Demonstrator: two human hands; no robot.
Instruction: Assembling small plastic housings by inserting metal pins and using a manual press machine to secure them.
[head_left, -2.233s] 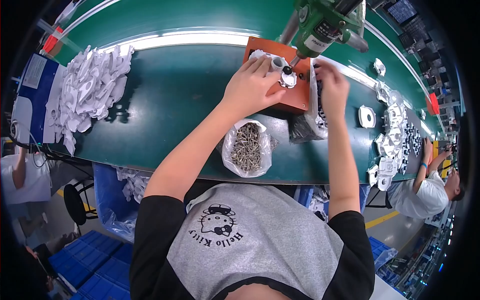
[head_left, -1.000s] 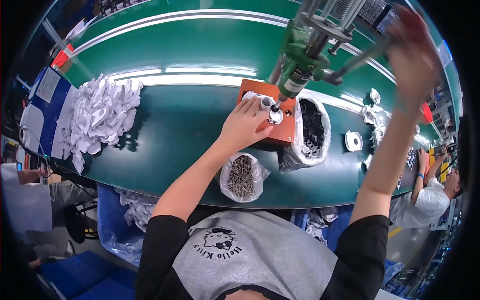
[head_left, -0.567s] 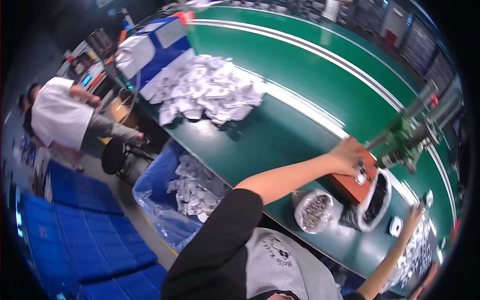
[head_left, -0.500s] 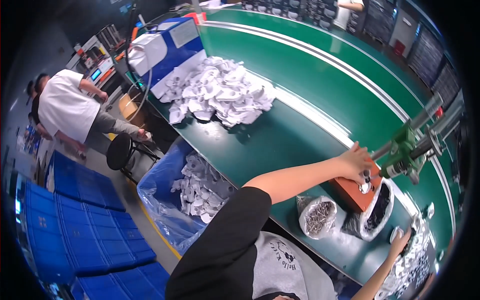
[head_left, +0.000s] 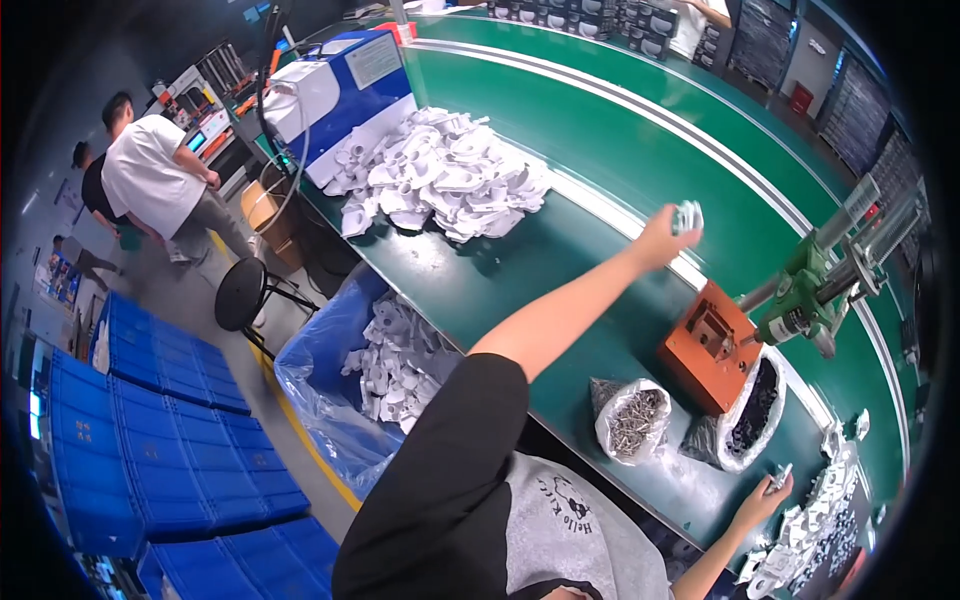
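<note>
Workbench (head_left: pixel 455 298), left hand (head_left: pixel 658 242) holding white part (head_left: pixel 688 217), right hand (head_left: pixel 762 504) holding pale piece (head_left: pixel 779 478), orange fixture (head_left: pixel 698 372) between them

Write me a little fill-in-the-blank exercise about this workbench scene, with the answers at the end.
1. The person's left hand holds a part coloured ____.
2. The block beside the green press is coloured ____.
3. Next to the bag of metal fasteners stands another bag, filled with small pieces coloured ____.
4. In the picture, the round-seated stool stands to the ____ of the blue bin.

Missing words: white; orange; black; left.
</note>
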